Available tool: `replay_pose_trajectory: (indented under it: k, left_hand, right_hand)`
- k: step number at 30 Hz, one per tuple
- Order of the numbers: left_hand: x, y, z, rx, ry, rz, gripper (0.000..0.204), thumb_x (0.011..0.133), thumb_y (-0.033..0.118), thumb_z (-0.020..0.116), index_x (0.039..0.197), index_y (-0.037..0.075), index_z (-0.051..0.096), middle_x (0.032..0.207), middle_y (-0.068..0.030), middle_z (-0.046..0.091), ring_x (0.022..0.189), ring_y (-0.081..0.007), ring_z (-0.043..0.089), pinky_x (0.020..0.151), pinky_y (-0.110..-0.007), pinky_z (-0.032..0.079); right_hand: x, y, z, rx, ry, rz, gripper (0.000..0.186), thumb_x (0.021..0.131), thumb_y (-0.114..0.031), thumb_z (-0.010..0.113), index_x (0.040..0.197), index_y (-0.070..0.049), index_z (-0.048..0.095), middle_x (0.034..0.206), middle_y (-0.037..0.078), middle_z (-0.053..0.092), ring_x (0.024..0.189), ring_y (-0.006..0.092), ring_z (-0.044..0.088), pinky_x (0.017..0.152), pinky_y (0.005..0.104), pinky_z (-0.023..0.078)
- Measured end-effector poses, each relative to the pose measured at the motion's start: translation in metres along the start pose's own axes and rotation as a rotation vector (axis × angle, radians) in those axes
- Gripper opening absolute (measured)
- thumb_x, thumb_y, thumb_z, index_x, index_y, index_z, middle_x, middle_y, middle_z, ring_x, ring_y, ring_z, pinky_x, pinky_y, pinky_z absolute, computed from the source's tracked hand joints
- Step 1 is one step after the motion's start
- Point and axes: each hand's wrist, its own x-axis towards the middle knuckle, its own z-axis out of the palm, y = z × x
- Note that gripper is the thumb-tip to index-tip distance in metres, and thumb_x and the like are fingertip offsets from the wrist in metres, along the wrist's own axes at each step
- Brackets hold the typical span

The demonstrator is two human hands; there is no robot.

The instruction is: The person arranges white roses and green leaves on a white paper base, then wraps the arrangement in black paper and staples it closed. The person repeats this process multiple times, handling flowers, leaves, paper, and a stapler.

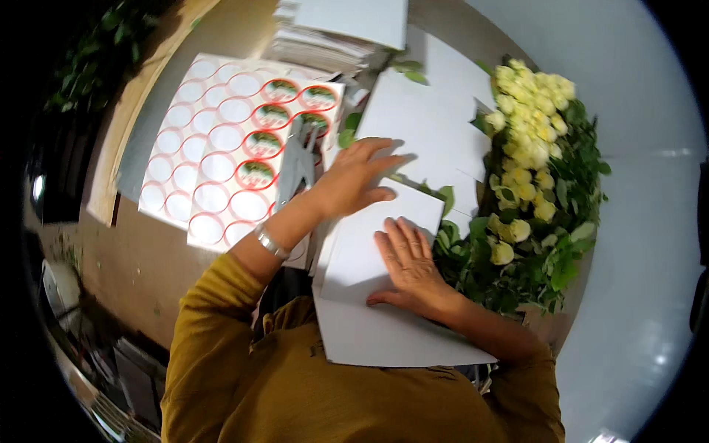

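Note:
My right hand [410, 266] lies flat, fingers spread, on a white sheet of paper [369, 325] near the table's front edge. My left hand [354, 177] rests with fingers apart on the sheet's upper left corner; a metal watch band circles its wrist. Neither hand grips anything. More white sheets [417, 125] lie overlapped just beyond the hands. A bunch of pale yellow roses [528, 140] with green leaves lies to the right of my right hand, touching the paper's edge.
Sticker sheets [221, 148] with round labels, many peeled off, lie to the left. Grey scissors [295, 166] rest on them beside my left wrist. A stack of white paper [332, 33] stands at the back. Loose leaves lie among the sheets.

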Motion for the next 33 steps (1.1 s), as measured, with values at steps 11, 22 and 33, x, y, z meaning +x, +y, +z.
replay_pose_trajectory:
  k: [11,22,33]
  left_hand:
    - [-0.046,0.061,-0.013,0.102,-0.454,0.120,0.099,0.073,0.036,0.074,0.143,-0.006,0.018,0.147,-0.0231,0.026,0.138,-0.0362,0.022,0.113,-0.045,0.017]
    - [-0.044,0.079,-0.013,0.278,-0.673,-0.069,0.121,0.057,0.051,0.080,0.143,-0.005,0.016,0.151,-0.0209,0.014,0.141,-0.0337,0.010,0.116,-0.042,0.008]
    - [-0.036,0.088,-0.013,0.236,-0.654,-0.148,0.119,0.053,0.041,0.084,0.142,-0.004,0.019,0.150,-0.0210,0.016,0.141,-0.0341,0.012,0.116,-0.043,0.009]
  right_hand:
    - [-0.008,0.015,0.005,0.258,0.181,-0.013,0.096,0.068,-0.047,0.075,0.133,0.008,0.031,0.137,0.025,0.026,0.135,0.0398,0.017,0.110,0.0542,0.016]
    - [-0.070,0.248,-0.124,0.121,0.718,0.668,0.047,0.079,-0.004,0.062,0.123,-0.004,0.047,0.120,0.021,0.053,0.110,0.0337,0.053,0.093,0.0396,0.044]
    - [-0.155,0.241,-0.133,0.405,0.995,0.728,0.054,0.079,0.005,0.063,0.129,-0.008,0.047,0.125,0.012,0.054,0.116,0.0249,0.053,0.096,0.0408,0.047]
